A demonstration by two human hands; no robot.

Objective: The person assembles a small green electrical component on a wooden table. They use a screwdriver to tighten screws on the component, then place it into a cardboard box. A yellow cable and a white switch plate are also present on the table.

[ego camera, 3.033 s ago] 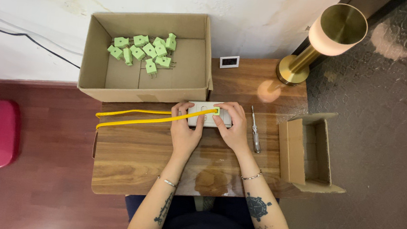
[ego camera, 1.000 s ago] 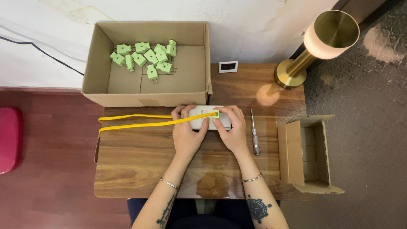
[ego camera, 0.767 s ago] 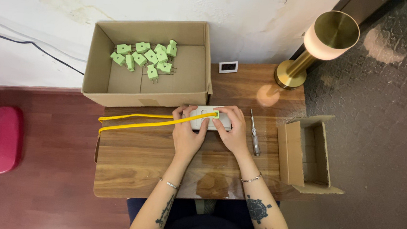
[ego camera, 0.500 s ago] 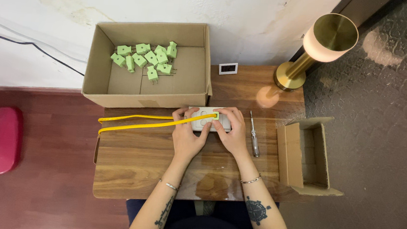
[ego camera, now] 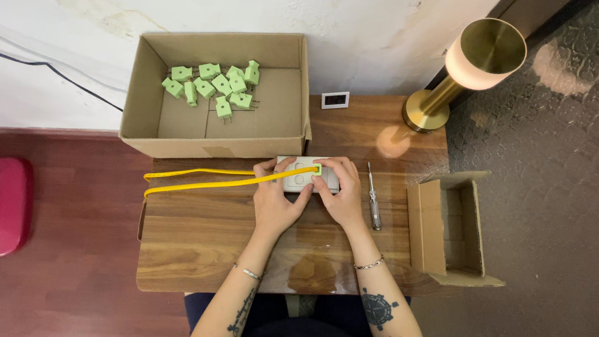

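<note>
Head view shows left hand point(ego camera: 276, 204) and right hand point(ego camera: 341, 192) with fingers pressed onto a white switch block point(ego camera: 300, 179), pinching it on the table point(ego camera: 199, 239). Yellow cable point(ego camera: 204, 180) trailing left could tug loose if grip slips.

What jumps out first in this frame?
The yellow cable, running left across the wooden table from a white switch block that the left hand and right hand both press at centre. Behind, a large cardboard box holds green plugs; a glowing brass lamp stands at the far right.
</note>
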